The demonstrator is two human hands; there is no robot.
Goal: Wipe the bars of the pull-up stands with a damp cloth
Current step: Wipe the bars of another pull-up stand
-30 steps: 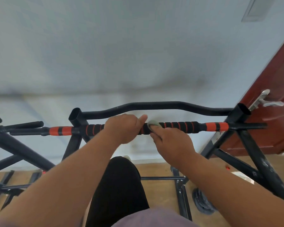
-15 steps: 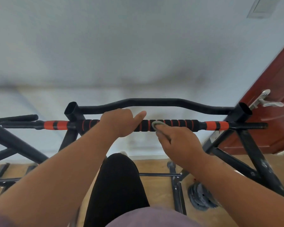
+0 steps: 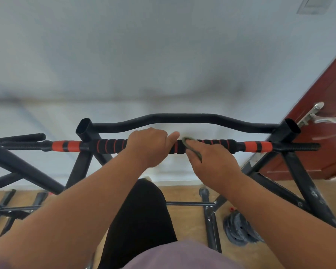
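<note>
A black pull-up stand fills the view, with a straight bar [image 3: 109, 146] wrapped in black foam with orange rings and orange end sleeves. A curved bare black bar [image 3: 182, 117] runs behind it. My left hand [image 3: 149, 145] grips the foam bar near its middle, thumb stretched along it. My right hand [image 3: 211, 160] sits just to the right and holds a small grey-green cloth [image 3: 188, 141] wrapped over the foam bar. Most of the cloth is hidden under my fingers.
A red-brown door [image 3: 322, 121] with a metal lever handle [image 3: 318, 115] stands at the right, close to the stand's right post. A second black stand [image 3: 17, 144] is at the left. Weight plates [image 3: 239, 228] lie on the wooden floor. A pale wall is behind.
My right hand with the cloth has slid a little to the right along the foam bar. My left hand keeps its grip near the middle.
</note>
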